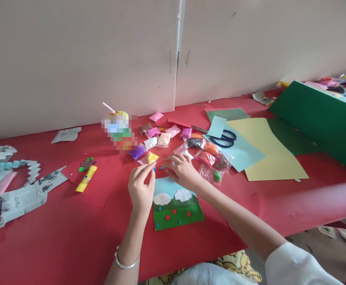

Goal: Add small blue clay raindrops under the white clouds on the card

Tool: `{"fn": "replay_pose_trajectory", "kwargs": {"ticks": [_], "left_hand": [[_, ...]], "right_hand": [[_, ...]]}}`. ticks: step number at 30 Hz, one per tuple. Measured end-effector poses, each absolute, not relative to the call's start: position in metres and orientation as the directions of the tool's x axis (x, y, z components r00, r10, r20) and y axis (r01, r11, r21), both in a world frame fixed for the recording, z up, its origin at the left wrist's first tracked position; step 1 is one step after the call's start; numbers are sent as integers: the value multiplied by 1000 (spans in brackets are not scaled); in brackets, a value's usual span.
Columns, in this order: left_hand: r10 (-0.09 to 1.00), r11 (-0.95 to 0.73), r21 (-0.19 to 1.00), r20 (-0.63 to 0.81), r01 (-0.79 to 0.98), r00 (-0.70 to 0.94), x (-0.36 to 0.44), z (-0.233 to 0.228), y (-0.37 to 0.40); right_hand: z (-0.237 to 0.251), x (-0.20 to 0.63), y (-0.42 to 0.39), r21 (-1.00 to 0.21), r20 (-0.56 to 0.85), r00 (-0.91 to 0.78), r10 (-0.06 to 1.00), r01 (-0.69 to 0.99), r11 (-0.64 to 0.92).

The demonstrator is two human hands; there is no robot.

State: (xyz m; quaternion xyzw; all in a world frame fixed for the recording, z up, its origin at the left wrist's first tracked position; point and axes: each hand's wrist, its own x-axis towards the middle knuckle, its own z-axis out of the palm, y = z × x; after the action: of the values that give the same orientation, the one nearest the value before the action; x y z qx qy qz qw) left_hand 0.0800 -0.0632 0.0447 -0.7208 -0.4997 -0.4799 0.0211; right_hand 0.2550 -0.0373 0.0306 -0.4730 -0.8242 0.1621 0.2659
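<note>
My left hand (141,184) is closed, with a small bit of blue clay (154,169) between thumb and forefinger. At the fingertips of my right hand (183,170), whose fingers are bent, shows another small blue bit of clay (161,168). Just below both hands lies a card picture (177,221), blue at the top and green beneath. It bears white clouds (162,198), red dots (167,217) and blue drops (157,225). A packet of yellow clay (152,158) lies just beyond my left fingertips.
Several clay packets (207,157) lie beyond the hands. Dark-handled scissors (224,139) rest among blue and yellow paper sheets (275,154) at right, near a green board (318,118). A glue stick (86,179) and paper scraps (24,204) lie left. A cup with a straw (108,107) is partly blurred.
</note>
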Motion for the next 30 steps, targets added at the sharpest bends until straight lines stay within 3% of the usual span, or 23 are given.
{"fn": "replay_pose_trajectory", "kwargs": {"ticks": [3,5,6,8,11,14,19,23,27,30], "left_hand": [[662,-574,424,744,700,93,88,49,-69],[644,-620,407,752,671,139,97,49,-74],[633,-641,387,754,663,173,103,48,-78],[610,-686,328,746,649,268,115,44,-86],[588,-743,256,690,618,421,132,39,-99],[563,-786,204,626,584,539,141,38,-106],[629,-733,197,559,651,540,139,38,-104],[647,-726,241,558,645,520,137,38,-102],[608,-779,272,548,566,574,140,40,-105],[642,-745,254,523,617,560,141,40,-105]], "right_hand": [[36,257,-50,-839,315,-178,932,407,361],[39,252,-58,-982,191,-44,981,6,191],[41,248,-62,-971,92,-25,995,-226,84],[44,240,-67,-806,-78,-79,994,-582,-109],[48,238,-65,-588,-164,-88,983,-791,-169],[45,247,-56,-557,-157,23,987,-828,-69],[32,261,-46,-753,-52,65,997,-658,3],[31,262,-47,-836,-32,147,989,-546,54],[31,257,-51,-896,1,104,995,-441,47],[29,255,-52,-914,0,46,999,-406,19]]}}
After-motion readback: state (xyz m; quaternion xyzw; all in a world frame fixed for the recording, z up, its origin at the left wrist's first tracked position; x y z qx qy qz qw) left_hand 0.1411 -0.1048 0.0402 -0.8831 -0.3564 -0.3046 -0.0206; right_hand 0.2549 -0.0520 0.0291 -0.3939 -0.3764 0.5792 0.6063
